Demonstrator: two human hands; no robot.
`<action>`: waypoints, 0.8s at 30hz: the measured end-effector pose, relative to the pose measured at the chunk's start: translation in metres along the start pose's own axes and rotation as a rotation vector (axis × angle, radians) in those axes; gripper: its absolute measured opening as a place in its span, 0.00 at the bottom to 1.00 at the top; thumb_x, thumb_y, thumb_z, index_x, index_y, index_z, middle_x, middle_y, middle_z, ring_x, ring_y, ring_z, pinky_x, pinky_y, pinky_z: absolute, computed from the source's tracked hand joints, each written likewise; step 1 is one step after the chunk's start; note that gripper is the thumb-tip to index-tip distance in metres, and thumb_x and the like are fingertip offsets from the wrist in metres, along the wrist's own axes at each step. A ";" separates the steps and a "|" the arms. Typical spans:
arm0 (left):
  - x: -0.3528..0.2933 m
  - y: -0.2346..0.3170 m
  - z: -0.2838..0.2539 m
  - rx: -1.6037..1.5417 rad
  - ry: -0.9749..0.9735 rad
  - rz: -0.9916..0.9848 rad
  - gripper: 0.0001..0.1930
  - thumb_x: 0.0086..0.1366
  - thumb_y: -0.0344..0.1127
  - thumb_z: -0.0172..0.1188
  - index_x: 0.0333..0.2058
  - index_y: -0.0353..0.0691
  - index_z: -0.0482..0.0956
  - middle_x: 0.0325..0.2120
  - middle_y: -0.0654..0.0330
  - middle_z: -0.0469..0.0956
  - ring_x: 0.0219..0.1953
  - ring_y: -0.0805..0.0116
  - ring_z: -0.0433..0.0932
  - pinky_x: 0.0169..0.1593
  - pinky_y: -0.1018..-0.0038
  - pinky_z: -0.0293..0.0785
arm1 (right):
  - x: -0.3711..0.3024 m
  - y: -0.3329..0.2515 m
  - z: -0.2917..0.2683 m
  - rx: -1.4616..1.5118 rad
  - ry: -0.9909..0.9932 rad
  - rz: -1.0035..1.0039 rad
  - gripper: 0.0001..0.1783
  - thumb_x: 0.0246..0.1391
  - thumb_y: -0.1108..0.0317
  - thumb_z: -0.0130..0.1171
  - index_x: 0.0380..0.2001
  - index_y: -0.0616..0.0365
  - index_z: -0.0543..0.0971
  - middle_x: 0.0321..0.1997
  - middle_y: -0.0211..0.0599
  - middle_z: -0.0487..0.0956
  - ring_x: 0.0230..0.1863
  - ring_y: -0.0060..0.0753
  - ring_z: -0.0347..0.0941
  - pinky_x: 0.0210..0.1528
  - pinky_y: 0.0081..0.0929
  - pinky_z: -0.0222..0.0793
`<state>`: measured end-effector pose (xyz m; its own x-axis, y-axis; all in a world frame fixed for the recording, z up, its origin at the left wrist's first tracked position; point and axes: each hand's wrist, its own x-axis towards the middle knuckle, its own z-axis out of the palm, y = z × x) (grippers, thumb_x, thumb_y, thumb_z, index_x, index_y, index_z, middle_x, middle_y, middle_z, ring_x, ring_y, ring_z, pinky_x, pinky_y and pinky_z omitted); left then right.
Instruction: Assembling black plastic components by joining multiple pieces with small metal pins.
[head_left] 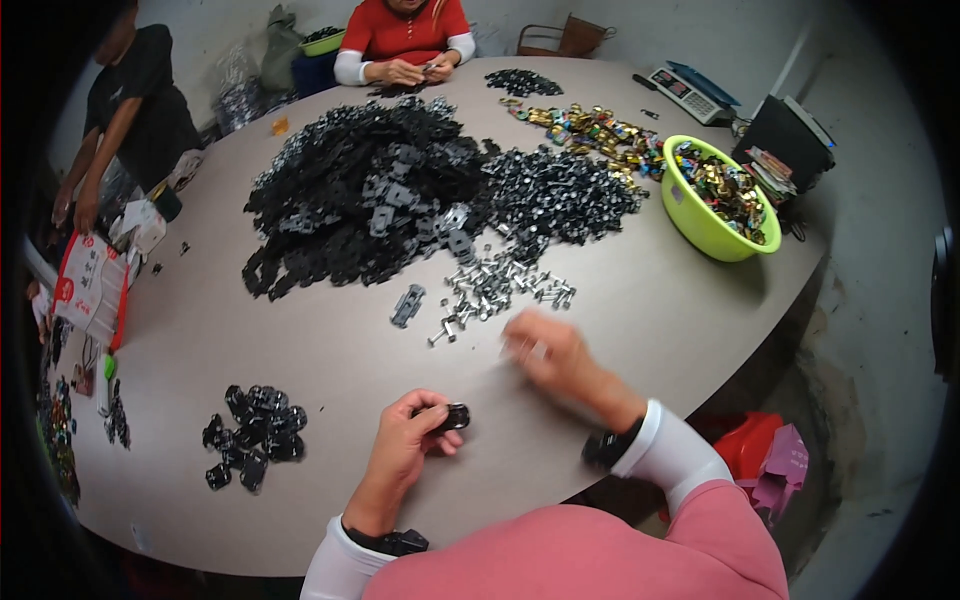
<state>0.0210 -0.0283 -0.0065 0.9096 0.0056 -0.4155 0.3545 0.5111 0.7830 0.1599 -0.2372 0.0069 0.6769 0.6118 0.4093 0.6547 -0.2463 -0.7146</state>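
My left hand is closed around a small glossy black part, pinched between thumb and fingers above the near side of the table. My right hand, smeared by motion, hovers close to a loose scatter of silver wheel axles; whether its fingers hold anything is not visible. A single grey chassis piece lies apart, left of the axles. Off to the left of my left hand sits a small group of black assembled parts.
Behind the axles rise a large heap of black chassis pieces and a pile of wheel axles. A lime-green basin holds colourful shells. A scale stands far right. One person works opposite; another stands left.
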 end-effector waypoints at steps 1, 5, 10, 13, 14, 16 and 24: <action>-0.021 0.013 0.005 -0.007 -0.007 0.032 0.05 0.62 0.28 0.56 0.36 0.33 0.74 0.27 0.56 0.77 0.22 0.69 0.78 0.24 0.77 0.78 | 0.013 0.009 -0.022 -0.149 0.169 -0.036 0.04 0.49 0.78 0.56 0.30 0.60 0.76 0.27 0.39 0.75 0.28 0.36 0.74 0.32 0.26 0.70; -0.002 0.011 0.012 0.063 -0.046 -0.031 0.05 0.63 0.28 0.55 0.36 0.33 0.74 0.27 0.56 0.77 0.22 0.69 0.79 0.24 0.76 0.78 | 0.053 0.125 -0.094 -0.513 0.445 0.043 0.12 0.44 0.80 0.51 0.34 0.60 0.76 0.34 0.41 0.77 0.31 0.42 0.74 0.37 0.32 0.71; -0.004 0.011 0.008 0.093 -0.041 -0.050 0.05 0.63 0.28 0.55 0.36 0.33 0.74 0.27 0.57 0.77 0.22 0.70 0.78 0.24 0.77 0.78 | 0.064 0.127 -0.088 -0.698 0.160 0.218 0.22 0.44 0.70 0.59 0.47 0.52 0.75 0.53 0.36 0.71 0.51 0.47 0.65 0.54 0.42 0.63; -0.011 0.010 0.005 0.083 -0.044 -0.054 0.05 0.63 0.28 0.55 0.36 0.33 0.74 0.27 0.57 0.78 0.22 0.71 0.78 0.24 0.77 0.78 | 0.055 0.114 -0.077 -0.741 0.029 0.208 0.20 0.45 0.68 0.58 0.46 0.51 0.76 0.53 0.36 0.70 0.50 0.47 0.65 0.52 0.42 0.65; -0.011 0.009 0.006 0.085 -0.053 -0.051 0.05 0.63 0.28 0.55 0.36 0.33 0.74 0.27 0.57 0.78 0.22 0.71 0.78 0.24 0.77 0.78 | 0.047 0.107 -0.078 -0.735 0.003 0.193 0.20 0.45 0.68 0.58 0.45 0.51 0.76 0.53 0.37 0.70 0.50 0.47 0.65 0.52 0.41 0.65; -0.013 0.008 0.003 0.075 -0.047 -0.069 0.05 0.63 0.28 0.55 0.37 0.33 0.74 0.28 0.57 0.78 0.22 0.71 0.78 0.25 0.77 0.78 | 0.036 0.088 -0.072 -0.647 -0.114 0.172 0.19 0.45 0.69 0.58 0.45 0.52 0.76 0.52 0.39 0.70 0.49 0.49 0.66 0.52 0.40 0.66; -0.012 0.011 0.005 0.087 -0.073 -0.038 0.05 0.64 0.28 0.56 0.37 0.33 0.74 0.28 0.56 0.78 0.23 0.72 0.79 0.25 0.78 0.78 | 0.074 0.161 -0.131 -0.613 0.491 0.328 0.24 0.51 0.53 0.59 0.49 0.50 0.75 0.58 0.41 0.69 0.60 0.49 0.60 0.60 0.48 0.57</action>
<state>0.0153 -0.0275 0.0094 0.9073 -0.0763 -0.4135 0.4036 0.4336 0.8057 0.3597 -0.3301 -0.0034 0.8407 0.0778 0.5359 0.3704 -0.8045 -0.4643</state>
